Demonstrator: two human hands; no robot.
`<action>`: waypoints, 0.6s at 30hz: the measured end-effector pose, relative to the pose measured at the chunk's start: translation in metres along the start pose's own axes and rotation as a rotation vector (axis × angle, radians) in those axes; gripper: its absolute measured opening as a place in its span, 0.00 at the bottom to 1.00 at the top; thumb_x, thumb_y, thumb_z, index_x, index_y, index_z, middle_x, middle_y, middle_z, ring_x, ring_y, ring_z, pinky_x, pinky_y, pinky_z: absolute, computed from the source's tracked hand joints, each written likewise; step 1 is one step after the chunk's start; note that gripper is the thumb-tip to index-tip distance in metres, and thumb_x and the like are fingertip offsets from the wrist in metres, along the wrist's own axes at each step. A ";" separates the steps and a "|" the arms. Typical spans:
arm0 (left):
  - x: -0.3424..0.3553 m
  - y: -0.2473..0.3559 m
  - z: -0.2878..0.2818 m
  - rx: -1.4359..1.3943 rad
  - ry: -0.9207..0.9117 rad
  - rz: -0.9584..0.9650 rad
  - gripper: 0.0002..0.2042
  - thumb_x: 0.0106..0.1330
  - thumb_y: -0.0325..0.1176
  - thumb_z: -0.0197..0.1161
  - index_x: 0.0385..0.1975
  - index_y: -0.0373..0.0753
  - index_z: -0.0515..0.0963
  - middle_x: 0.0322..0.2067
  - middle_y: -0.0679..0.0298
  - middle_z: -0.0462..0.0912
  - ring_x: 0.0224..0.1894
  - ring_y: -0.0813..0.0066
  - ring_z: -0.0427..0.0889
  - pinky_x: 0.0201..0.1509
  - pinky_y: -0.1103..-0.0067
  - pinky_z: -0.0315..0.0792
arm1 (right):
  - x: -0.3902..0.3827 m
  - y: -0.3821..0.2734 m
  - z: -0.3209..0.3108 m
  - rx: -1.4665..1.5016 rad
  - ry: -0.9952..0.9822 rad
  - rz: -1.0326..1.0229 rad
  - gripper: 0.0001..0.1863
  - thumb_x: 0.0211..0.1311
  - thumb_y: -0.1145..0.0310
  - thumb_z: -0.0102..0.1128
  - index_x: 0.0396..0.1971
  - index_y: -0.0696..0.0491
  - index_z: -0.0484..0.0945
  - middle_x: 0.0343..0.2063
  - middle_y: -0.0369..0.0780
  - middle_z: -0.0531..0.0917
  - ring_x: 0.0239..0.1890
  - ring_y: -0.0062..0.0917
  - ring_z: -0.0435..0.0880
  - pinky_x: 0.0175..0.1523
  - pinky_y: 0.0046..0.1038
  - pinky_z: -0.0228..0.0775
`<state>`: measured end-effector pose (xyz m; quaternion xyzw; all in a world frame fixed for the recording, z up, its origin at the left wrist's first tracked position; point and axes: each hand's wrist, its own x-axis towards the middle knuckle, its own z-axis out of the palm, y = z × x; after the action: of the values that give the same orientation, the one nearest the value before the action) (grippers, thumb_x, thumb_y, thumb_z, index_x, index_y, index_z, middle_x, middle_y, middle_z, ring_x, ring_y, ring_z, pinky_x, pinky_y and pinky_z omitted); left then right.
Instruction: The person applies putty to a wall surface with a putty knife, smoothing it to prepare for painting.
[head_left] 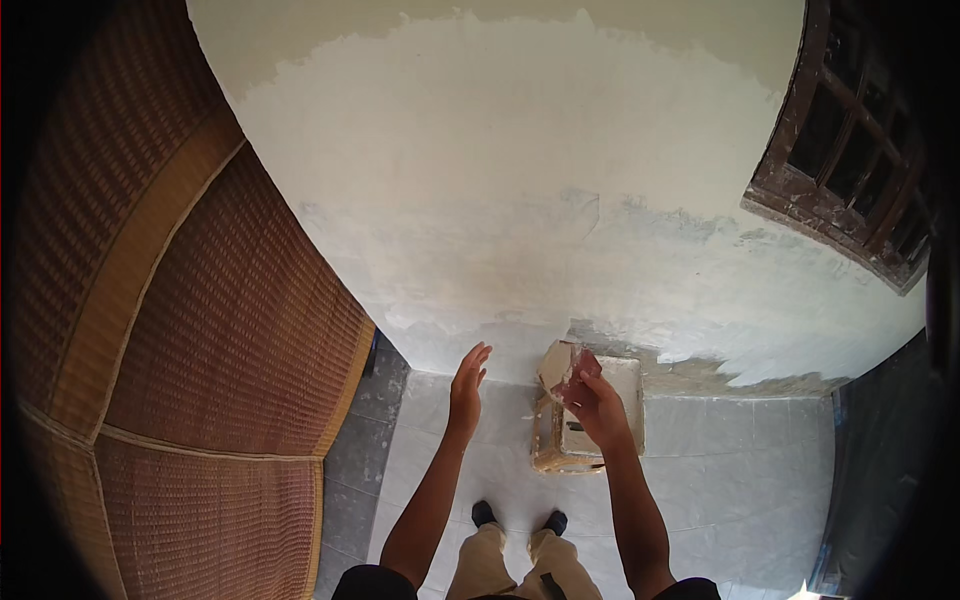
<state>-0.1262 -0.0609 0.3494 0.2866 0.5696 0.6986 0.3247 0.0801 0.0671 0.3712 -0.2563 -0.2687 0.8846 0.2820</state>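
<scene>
Gripping a folded sheet of sandpaper, the right hand is raised beside the flat, open left hand.

Looks like a room in a house mid-renovation: patchy fresh white plaster on the wall, bare grey at the bottom edge, dark wooden window frame splashed with white, woven mat panels on the left, pale tiled floor, plaster-stained stool by the wall.
</scene>
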 end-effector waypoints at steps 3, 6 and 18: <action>0.010 0.047 -0.031 0.002 0.047 0.073 0.26 0.76 0.49 0.41 0.67 0.38 0.62 0.63 0.57 0.68 0.69 0.66 0.61 0.72 0.67 0.54 | 0.007 -0.010 0.050 -0.010 -0.101 -0.048 0.18 0.69 0.68 0.52 0.56 0.54 0.69 0.46 0.39 0.80 0.47 0.27 0.81 0.50 0.32 0.73; 0.019 0.090 -0.055 0.000 0.074 0.161 0.26 0.76 0.49 0.41 0.67 0.39 0.62 0.63 0.57 0.68 0.69 0.66 0.62 0.72 0.68 0.54 | 0.008 -0.024 0.109 -0.041 -0.154 -0.105 0.19 0.69 0.67 0.52 0.57 0.55 0.68 0.50 0.40 0.79 0.50 0.27 0.80 0.55 0.33 0.72; 0.062 0.256 -0.111 0.111 0.201 0.502 0.24 0.77 0.43 0.38 0.68 0.40 0.59 0.66 0.56 0.65 0.70 0.65 0.60 0.73 0.68 0.53 | 0.026 -0.075 0.274 -0.145 -0.361 -0.211 0.20 0.68 0.71 0.54 0.57 0.58 0.67 0.50 0.39 0.78 0.50 0.26 0.81 0.59 0.32 0.71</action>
<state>-0.2829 -0.1155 0.5818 0.3654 0.5476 0.7498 0.0670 -0.0766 0.0449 0.6078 -0.0839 -0.4033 0.8600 0.3012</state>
